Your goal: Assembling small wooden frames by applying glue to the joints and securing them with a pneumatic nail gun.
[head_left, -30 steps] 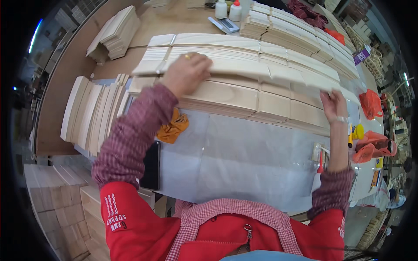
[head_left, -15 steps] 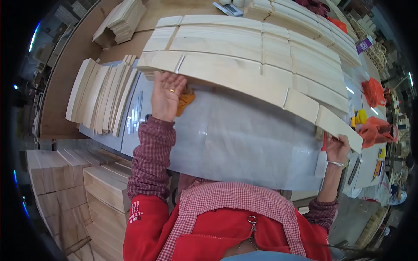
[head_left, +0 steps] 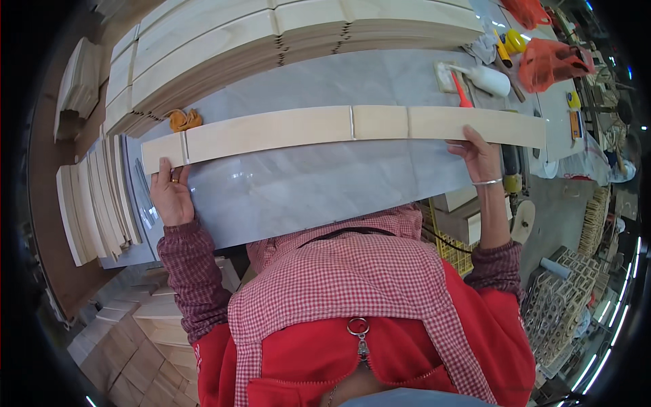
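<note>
Both hands grasp a long jointed wooden board (head_left: 339,129): left hand (head_left: 171,197) at its left end, right hand (head_left: 480,154) near its right. Arms are spread wide over the grey table (head_left: 305,183). An orange bag (head_left: 553,61) lies far right.

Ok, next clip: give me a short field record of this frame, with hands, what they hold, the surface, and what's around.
left hand: grips the left end of the board
right hand: grips the board's near edge toward its right end
board: long, pale wood, several pieces joined end to end, lying across the table
table: grey, marbled top
behind board: stack of boards, orange cloth
right side: white bottle, orange bags
left side: more boards on edge
</note>
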Tool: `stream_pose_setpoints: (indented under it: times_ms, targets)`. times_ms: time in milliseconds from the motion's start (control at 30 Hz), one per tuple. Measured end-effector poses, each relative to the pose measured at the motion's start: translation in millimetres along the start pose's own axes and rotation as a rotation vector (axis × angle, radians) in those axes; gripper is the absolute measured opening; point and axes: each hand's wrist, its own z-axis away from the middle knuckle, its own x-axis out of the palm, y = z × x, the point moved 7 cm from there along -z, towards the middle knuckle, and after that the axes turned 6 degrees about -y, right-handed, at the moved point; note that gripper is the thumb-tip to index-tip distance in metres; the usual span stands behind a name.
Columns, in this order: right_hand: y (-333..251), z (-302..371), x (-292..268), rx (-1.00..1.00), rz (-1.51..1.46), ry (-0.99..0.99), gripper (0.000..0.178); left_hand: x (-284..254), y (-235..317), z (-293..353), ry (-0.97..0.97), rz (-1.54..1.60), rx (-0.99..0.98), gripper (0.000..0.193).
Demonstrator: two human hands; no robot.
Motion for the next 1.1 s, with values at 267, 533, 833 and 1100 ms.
stream_pose_setpoints:
  times_ms: [267, 533, 833, 1100]
  targets:
    - [-17, 7, 42, -0.13, 0.282, 0.029, 0.025, 4, -3, 11, 0.012, -0.067, 0.047, 0.026]
    - [-41, 13, 85, -0.471, 1.049, -0.02, 0.024, 25, -8, 33, 0.062, -0.256, 0.165, 0.033]
    - [-47, 26, 149, -0.842, 1.494, -0.128, 0.025, 49, -13, 52, -0.041, -0.436, 0.292, 0.033]
    - [-49, 35, 209, -1.217, 1.494, -0.384, 0.049, 76, -16, 82, -0.076, -1.019, 0.583, 0.028]
